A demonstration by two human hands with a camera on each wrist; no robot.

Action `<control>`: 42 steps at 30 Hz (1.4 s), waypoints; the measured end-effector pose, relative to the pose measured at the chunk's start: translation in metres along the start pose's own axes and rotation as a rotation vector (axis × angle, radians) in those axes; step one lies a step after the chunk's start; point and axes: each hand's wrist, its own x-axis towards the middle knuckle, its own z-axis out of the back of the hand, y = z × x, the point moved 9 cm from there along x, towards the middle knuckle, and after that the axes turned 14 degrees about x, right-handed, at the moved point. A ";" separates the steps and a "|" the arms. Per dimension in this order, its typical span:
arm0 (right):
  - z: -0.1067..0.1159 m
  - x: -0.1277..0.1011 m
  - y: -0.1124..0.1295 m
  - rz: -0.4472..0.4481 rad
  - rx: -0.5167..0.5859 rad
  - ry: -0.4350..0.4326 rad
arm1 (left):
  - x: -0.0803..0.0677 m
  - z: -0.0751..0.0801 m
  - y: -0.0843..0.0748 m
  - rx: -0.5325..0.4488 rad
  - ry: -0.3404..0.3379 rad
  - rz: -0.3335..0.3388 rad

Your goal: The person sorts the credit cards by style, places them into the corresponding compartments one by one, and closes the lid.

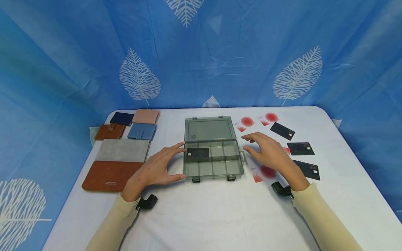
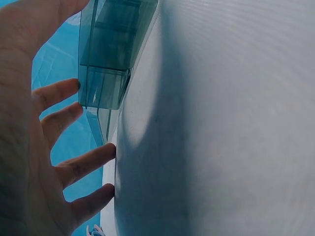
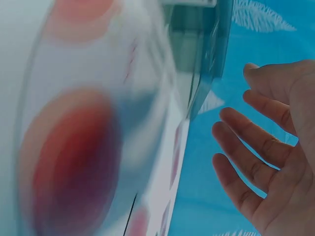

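Note:
A smoky clear compartment box (image 1: 213, 164) lies with its lid (image 1: 209, 129) laid flat behind it on the white table (image 1: 201, 212). One black card (image 1: 197, 153) sits in its back-left compartment. My left hand (image 1: 157, 167) is spread at the box's left side, with fingertips touching or very near its wall (image 2: 103, 88). My right hand (image 1: 267, 151) hovers open just right of the box (image 3: 197, 54), holding nothing, above a white card with a red circle (image 1: 265, 172).
Several black cards (image 1: 299, 148) and white red-circle cards (image 1: 246, 122) lie right of the box. On the left are a large grey-and-brown wallet (image 1: 114, 165) and several small wallets (image 1: 141, 130). A blue leaf-print curtain surrounds the table.

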 end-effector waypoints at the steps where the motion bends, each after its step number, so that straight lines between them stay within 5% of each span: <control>1: 0.003 -0.003 -0.005 -0.013 0.000 -0.002 | 0.000 0.000 0.000 -0.001 0.000 0.000; 13: 0.031 -0.037 -0.056 -0.135 0.007 -0.013 | -0.001 0.002 -0.002 0.005 -0.044 -0.025; 25: 0.042 -0.055 -0.090 -0.246 -0.053 0.048 | 0.000 -0.001 0.002 0.002 -0.014 -0.005; 42: 0.053 -0.065 -0.108 -0.330 -0.063 0.089 | 0.001 0.001 0.003 -0.003 -0.002 0.000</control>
